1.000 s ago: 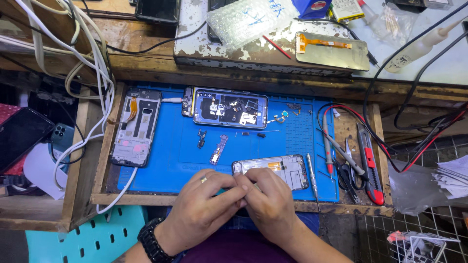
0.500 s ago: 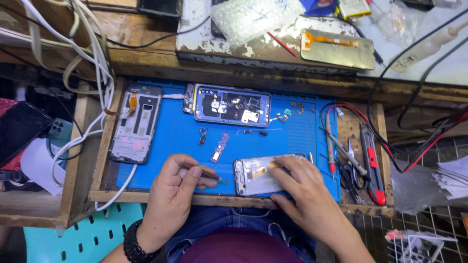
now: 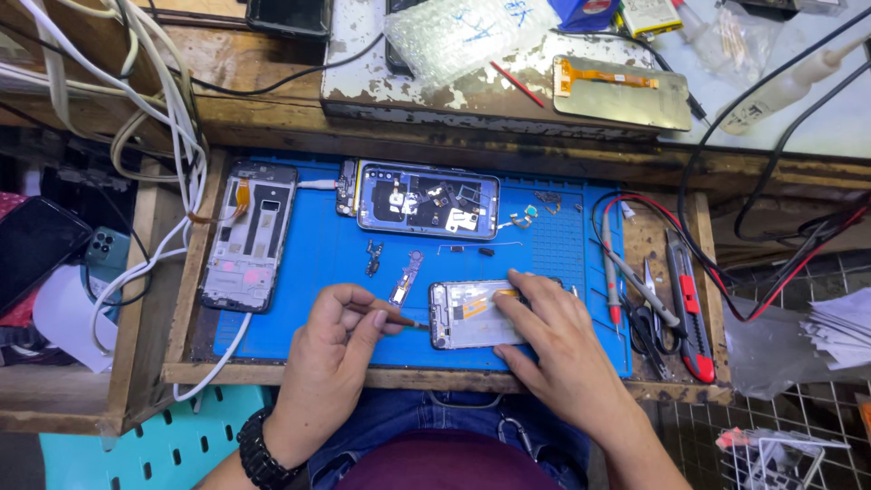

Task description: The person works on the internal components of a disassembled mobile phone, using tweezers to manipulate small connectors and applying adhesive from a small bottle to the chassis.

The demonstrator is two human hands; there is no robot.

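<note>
A silver phone frame (image 3: 472, 315) lies near the front edge of a blue work mat (image 3: 290, 327). My right hand (image 3: 553, 340) rests flat on its right half and pins it down. My left hand (image 3: 336, 354) pinches a thin brown-handled tool (image 3: 395, 317) whose tip touches the frame's left edge. An opened phone body (image 3: 426, 200) with bare boards lies at the mat's back, and a small flex strip (image 3: 406, 275) lies just behind the tool.
A stripped phone frame (image 3: 249, 236) lies at the mat's left by white cables (image 3: 181, 145). Probes, scissors and a red cutter (image 3: 687, 308) sit at the right. A screen panel (image 3: 626, 91) and bubble wrap (image 3: 472, 32) lie on the back shelf. Small loose parts dot the mat.
My hands were bunched together over the frame; they have spread apart. The left one now holds the tool at the frame's left edge, the right lies flat on it.
</note>
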